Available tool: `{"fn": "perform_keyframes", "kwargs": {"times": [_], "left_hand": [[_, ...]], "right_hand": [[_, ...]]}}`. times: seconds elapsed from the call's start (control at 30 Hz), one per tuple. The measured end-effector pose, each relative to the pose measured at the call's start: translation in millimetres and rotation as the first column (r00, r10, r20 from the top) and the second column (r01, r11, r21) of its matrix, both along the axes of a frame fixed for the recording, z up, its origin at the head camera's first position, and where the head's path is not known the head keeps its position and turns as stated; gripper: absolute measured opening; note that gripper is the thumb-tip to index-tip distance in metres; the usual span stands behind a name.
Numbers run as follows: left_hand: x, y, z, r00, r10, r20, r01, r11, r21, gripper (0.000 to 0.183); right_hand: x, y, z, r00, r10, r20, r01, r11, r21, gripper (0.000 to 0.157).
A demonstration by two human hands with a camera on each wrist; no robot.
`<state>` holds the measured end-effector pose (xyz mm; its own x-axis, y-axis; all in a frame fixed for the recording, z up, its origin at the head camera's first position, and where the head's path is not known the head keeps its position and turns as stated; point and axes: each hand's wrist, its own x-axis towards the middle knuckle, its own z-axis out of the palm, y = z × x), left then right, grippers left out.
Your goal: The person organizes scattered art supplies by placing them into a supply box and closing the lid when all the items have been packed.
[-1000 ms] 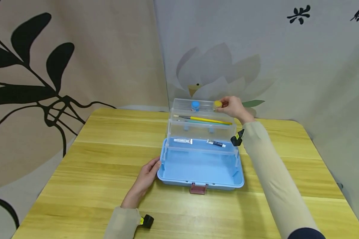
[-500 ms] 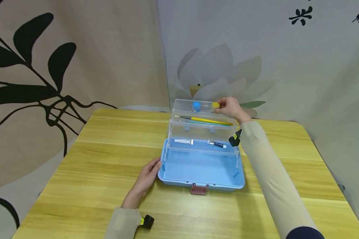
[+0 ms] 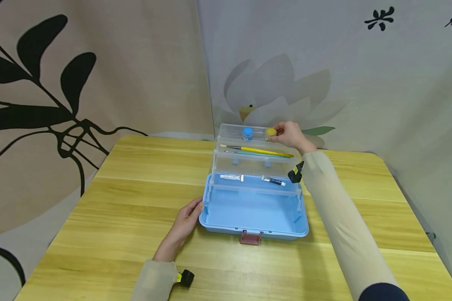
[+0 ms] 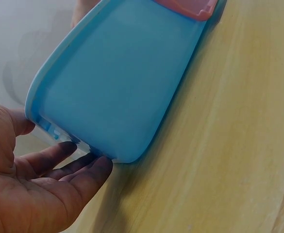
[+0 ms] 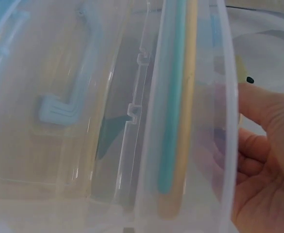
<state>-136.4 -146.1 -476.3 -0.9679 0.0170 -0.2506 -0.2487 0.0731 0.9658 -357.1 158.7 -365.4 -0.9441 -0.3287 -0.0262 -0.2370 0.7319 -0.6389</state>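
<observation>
On the wooden bench [image 3: 98, 234] stands a blue box [image 3: 254, 207], opened, with its three clear trays [image 3: 248, 168] stepped up and back over it. The left hand [image 3: 183, 221] grips the box's left end, thumb at the rim and fingers bent against the end wall, while the right hand [image 3: 291, 136] is at the top tray. In the middle tray lie a long yellow brush [image 3: 261, 151] and a thinner teal brush [image 3: 256, 154]; the top tray has the yellow-lidded jar [image 3: 270, 133], pinched between the right thumb and fingers, and, apart from it, a blue-lidded jar [image 3: 247, 133]; the lowest holds a white tube [image 3: 231, 177] and a dark tube [image 3: 273, 181].
</observation>
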Motion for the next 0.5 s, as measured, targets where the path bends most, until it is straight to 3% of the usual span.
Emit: {"fn": "perform_keyframes", "kwargs": {"times": [0.5], "left_hand": [[0.6,-0.3,1.2,1.0,-0.004,-0.011,0.004,1.0,0.006,0.045]], "right_hand": [[-1.6,0.3,-1.1,0.999,-0.016,0.049,0.016,1.0,-0.003,0.033]]}}
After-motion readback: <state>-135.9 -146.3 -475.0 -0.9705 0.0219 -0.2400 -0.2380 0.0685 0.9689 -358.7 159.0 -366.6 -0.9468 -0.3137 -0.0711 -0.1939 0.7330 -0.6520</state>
